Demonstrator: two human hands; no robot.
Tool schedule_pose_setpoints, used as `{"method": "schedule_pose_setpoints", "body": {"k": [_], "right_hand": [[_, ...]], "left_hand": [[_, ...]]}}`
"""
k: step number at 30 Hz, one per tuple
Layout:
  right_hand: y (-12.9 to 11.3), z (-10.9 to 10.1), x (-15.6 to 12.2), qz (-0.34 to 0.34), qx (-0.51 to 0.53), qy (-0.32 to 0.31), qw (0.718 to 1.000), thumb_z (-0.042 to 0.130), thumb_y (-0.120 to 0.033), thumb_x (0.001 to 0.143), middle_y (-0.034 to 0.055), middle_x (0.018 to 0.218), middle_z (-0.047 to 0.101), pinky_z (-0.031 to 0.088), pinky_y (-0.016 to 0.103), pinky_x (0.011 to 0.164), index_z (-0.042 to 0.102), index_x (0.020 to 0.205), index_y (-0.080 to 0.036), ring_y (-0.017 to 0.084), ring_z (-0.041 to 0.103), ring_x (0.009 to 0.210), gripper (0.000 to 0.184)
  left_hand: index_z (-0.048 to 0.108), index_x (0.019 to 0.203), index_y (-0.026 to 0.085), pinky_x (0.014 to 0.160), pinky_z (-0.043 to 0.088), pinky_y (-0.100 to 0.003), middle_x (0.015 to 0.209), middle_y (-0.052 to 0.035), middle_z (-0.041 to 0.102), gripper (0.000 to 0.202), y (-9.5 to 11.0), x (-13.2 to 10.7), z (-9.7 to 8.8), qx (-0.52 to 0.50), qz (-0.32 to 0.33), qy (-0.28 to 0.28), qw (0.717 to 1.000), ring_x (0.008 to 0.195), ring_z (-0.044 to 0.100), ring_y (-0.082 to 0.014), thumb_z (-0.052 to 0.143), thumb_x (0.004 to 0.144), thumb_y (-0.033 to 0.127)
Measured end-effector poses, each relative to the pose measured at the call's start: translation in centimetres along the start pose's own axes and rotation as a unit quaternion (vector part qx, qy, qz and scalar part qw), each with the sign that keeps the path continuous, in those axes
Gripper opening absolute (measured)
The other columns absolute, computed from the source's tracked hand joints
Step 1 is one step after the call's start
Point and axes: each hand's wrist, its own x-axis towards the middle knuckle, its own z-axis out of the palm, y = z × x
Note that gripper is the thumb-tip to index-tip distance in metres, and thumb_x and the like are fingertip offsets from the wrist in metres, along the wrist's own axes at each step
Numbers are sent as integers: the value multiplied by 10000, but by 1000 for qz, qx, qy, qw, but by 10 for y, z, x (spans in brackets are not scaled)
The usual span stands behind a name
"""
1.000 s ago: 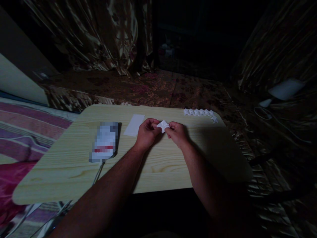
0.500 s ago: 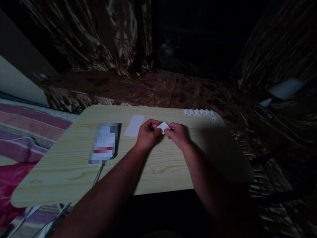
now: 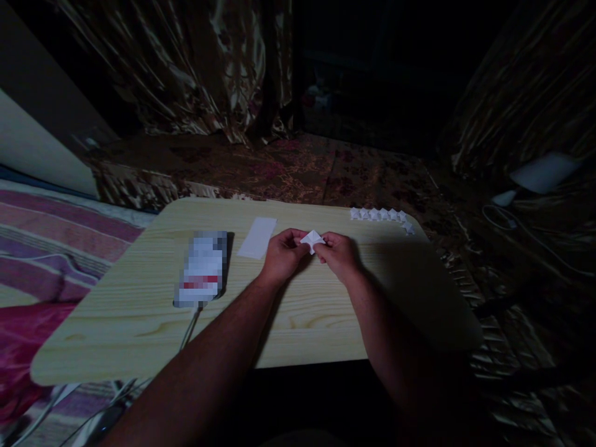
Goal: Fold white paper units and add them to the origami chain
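Observation:
A small folded white paper (image 3: 313, 238), pointed at the top, is pinched between my two hands above the middle of the table (image 3: 298, 335). My left hand (image 3: 286, 253) grips its left side with the thumb in front, the other fingers partly hidden behind. On the opposite side my right hand (image 3: 339, 253) holds it between thumb and fingers. Just left of my left hand lies a flat white paper strip (image 3: 258, 237). Several small folded white paper pieces (image 3: 374, 214) stand in a row near the far right edge, with one (image 3: 408, 228) set a little nearer.
A blurred-out phone-like device (image 3: 202, 267) with a cable (image 3: 190, 326) lies on the table's left. Beyond the left edge is a striped bed cover (image 3: 60, 230) with a pink cloth (image 3: 32, 354). A lamp (image 3: 542, 172) stands at the right, and patterned curtains (image 3: 233, 68) hang behind.
The view has shifted slightly, so everything sits a little further right in the picture. Both hands keep hold of the folded paper, their thumbs now a bit differently placed on it.

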Motion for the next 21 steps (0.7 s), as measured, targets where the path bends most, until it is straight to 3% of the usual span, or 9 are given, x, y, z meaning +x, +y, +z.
{"method": "schedule_pose_setpoints", "body": {"k": [15,21], "right_hand": [[0,1,0,5,-20,-8,1000,561,-226,637,-55,457,489,267,204,398,551,631,-171,80,406,417,56],[2,1,-1,-17,-29,-12,999,557,-232,641,-56,461,493,259,203,407,540,613,-168,74,403,422,71]], "left_hand": [[638,937,145,667,488,-256,805,-35,679,302,6,-4,4,-3,30,-17,999,688,611,-135,698,651,219],[652,863,132,590,464,-233,730,-27,675,248,5,-3,4,-1,23,10,1000,606,588,-120,699,644,238]]}}
